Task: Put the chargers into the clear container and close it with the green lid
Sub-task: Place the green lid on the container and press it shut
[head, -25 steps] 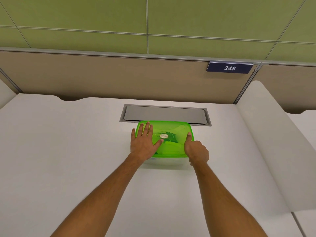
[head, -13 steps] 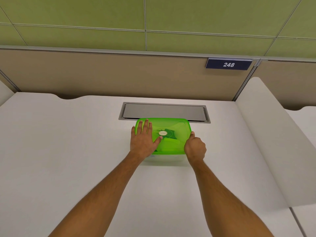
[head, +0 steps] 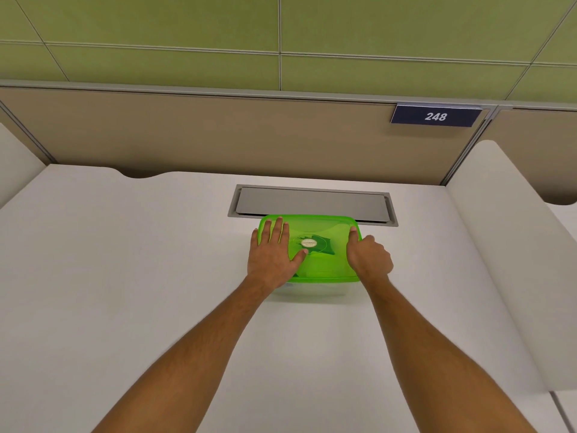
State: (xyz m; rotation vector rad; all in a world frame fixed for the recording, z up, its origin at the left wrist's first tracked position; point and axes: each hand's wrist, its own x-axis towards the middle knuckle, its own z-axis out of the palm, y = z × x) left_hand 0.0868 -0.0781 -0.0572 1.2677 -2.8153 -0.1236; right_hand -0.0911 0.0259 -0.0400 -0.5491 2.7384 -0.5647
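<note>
The green lid (head: 324,228) lies on top of the clear container (head: 312,290), whose front wall shows below the lid's near edge. Dark shapes, the chargers (head: 323,246), show dimly through the lid near its round white label. My left hand (head: 273,253) lies flat on the lid's left part, fingers spread. My right hand (head: 368,256) grips the lid's right edge, thumb on top and fingers curled down the side.
The container stands on a white desk (head: 125,276), just in front of a grey cable hatch (head: 312,203). A beige partition with a sign reading 248 (head: 435,116) closes the back. White side dividers (head: 499,260) stand at right and left.
Both hands stay on the lid. The right hand has shifted slightly along the right edge, and the view has moved a little.
</note>
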